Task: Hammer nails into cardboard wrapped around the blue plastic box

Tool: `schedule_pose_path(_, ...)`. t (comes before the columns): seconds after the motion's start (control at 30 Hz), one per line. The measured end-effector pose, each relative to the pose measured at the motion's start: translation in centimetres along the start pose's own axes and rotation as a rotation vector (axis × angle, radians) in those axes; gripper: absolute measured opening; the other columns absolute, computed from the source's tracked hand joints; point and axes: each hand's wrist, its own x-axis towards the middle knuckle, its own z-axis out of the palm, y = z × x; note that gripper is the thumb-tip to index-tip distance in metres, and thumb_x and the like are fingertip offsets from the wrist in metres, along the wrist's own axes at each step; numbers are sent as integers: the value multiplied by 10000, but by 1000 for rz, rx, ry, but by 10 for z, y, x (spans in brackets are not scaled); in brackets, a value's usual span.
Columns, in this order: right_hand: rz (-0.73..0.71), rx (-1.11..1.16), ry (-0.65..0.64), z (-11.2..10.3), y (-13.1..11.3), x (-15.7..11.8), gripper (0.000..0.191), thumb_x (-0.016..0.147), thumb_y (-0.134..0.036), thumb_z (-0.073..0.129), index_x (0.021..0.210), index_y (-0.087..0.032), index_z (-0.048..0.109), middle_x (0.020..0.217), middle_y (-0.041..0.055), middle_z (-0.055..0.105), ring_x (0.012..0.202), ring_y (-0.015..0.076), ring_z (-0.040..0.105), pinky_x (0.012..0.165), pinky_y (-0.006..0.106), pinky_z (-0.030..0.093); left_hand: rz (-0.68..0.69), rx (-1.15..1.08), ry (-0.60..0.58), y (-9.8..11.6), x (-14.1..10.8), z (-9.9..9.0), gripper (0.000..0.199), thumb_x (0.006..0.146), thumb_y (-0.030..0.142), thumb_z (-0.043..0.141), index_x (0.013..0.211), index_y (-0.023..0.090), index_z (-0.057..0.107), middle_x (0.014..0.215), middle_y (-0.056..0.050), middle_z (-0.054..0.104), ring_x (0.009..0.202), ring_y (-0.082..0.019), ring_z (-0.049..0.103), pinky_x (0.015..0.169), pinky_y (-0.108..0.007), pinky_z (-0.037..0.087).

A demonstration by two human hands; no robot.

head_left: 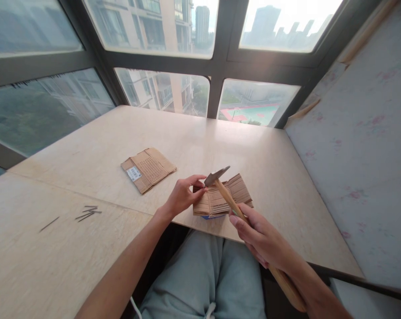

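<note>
My right hand (262,235) is wrapped around the wooden handle of a hammer (229,198). The hammer's metal head is just above the fingertips of my left hand (186,193). Those fingers are pinched on a nail (205,187), mostly hidden between them, at the left part of a folded piece of corrugated cardboard (217,201). Under the cardboard, near the table's front edge, a bit of something blue (212,217) shows; what it is I cannot tell.
Another flat cardboard piece (154,166) with a white label lies left of centre on the pale table (260,150). Several loose nails (87,213) lie farther left, with a single nail (49,224) apart. Windows border the back; a papered wall (363,146) stands at right.
</note>
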Motion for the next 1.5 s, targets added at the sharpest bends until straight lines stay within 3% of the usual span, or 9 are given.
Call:
schedule_pose_path(0.57,-7,-126,33,0,-3,0,282,970,-490,410,929,-215,458,561,-91,394,271,36,347,219,128,234,-18,5,-57,3,1,-2,256,810,203,665,1065,173,665,865,-36,745,798,-156,700,754,-256,548)
schedule_pose_path(0.87,-24,-181,48,-1,-4,-1,251,984,-453,398,909,-216,440,585,-89,397,282,26,348,236,127,239,-55,-17,-67,8,3,-2,138,791,185,673,927,158,672,805,-33,744,750,-155,704,697,-241,553)
schedule_pose_path(0.97,-22,-158,50,-1,-4,-2,264,984,-472,388,907,-223,430,578,-90,397,286,30,342,237,130,242,-73,-23,-54,9,3,-2,74,786,195,678,847,156,662,782,-27,737,731,-150,701,688,-237,552)
schedule_pose_path(1.17,-6,-163,41,-2,-3,-2,259,977,-461,405,878,-222,420,571,-93,395,275,30,342,228,129,229,-87,-34,-75,9,4,-3,120,785,192,668,899,159,690,805,-32,744,755,-158,701,688,-240,544)
schedule_pose_path(1.5,-8,-45,23,-1,-2,-4,298,965,-514,429,920,-220,436,569,-93,402,278,25,335,231,110,214,-83,6,-31,10,4,-3,150,794,279,678,728,148,712,691,-11,699,646,-124,614,623,-224,486)
